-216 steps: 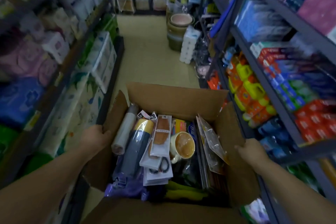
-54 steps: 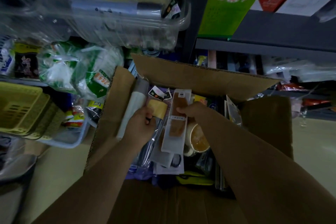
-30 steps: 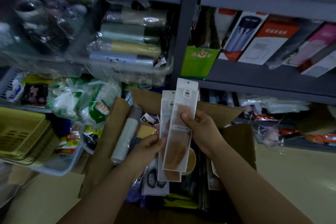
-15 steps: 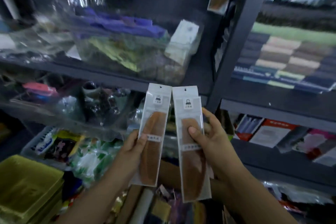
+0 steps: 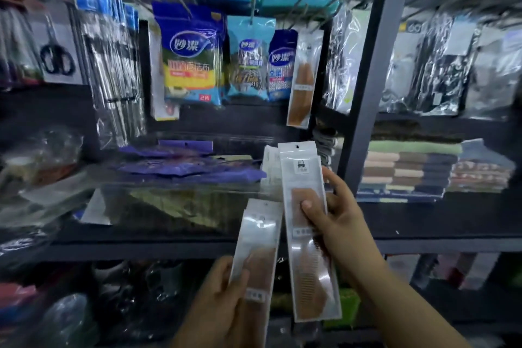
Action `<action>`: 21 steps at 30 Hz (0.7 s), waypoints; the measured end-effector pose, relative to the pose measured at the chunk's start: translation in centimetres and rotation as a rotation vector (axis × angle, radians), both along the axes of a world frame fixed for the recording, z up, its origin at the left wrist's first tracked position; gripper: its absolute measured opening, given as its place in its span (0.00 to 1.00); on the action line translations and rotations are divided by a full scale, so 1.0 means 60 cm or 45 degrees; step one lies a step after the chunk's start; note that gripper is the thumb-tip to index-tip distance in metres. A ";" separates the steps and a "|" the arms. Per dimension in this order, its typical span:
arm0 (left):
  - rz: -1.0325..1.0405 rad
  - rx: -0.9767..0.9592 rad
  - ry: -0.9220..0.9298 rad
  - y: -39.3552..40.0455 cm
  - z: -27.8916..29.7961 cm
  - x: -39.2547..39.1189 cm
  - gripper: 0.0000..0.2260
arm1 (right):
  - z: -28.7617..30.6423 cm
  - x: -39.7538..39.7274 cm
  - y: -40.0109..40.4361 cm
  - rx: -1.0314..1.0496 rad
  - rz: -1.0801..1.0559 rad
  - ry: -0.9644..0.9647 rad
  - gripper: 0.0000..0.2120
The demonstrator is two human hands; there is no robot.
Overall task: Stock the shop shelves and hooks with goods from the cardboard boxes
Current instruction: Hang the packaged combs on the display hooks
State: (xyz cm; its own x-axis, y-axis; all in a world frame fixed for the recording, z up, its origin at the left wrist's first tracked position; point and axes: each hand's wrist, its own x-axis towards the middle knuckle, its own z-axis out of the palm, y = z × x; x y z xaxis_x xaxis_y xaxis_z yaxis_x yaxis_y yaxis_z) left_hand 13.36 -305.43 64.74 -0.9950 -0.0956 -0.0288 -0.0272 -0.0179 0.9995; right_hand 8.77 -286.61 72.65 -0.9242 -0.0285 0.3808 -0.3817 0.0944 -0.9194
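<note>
Gripping two comb packets [image 5: 308,234] upright — hang-holes topmost, hands [image 5: 336,215] side by side

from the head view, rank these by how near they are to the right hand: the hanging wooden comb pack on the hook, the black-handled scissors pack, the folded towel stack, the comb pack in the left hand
1. Comb pack in the left hand, just left of the right hand.
2. Folded towel stack, on the shelf to its right.
3. Hanging wooden comb pack, on a hook above.
4. Black-handled scissors pack, far upper left.
</note>
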 end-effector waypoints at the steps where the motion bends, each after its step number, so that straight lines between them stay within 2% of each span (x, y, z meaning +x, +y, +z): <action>1: -0.006 -0.030 0.015 0.001 -0.008 0.005 0.05 | 0.001 0.001 0.001 0.015 -0.012 0.002 0.28; 3: -0.024 -0.127 0.080 0.002 -0.012 0.018 0.14 | 0.006 0.003 0.003 0.030 -0.037 0.005 0.28; 4: -0.008 -0.130 0.109 0.002 -0.005 0.020 0.14 | 0.010 0.004 0.005 0.029 -0.046 0.007 0.28; 8: 0.060 -0.089 0.247 0.010 0.051 0.004 0.03 | 0.027 -0.002 0.018 0.006 -0.034 0.009 0.28; 15: 0.208 -0.092 0.425 0.025 0.154 -0.023 0.05 | 0.067 -0.023 0.043 0.081 0.060 0.046 0.29; 21: 0.297 -0.044 0.448 0.034 0.207 -0.037 0.07 | 0.097 -0.032 0.039 0.101 0.058 0.111 0.27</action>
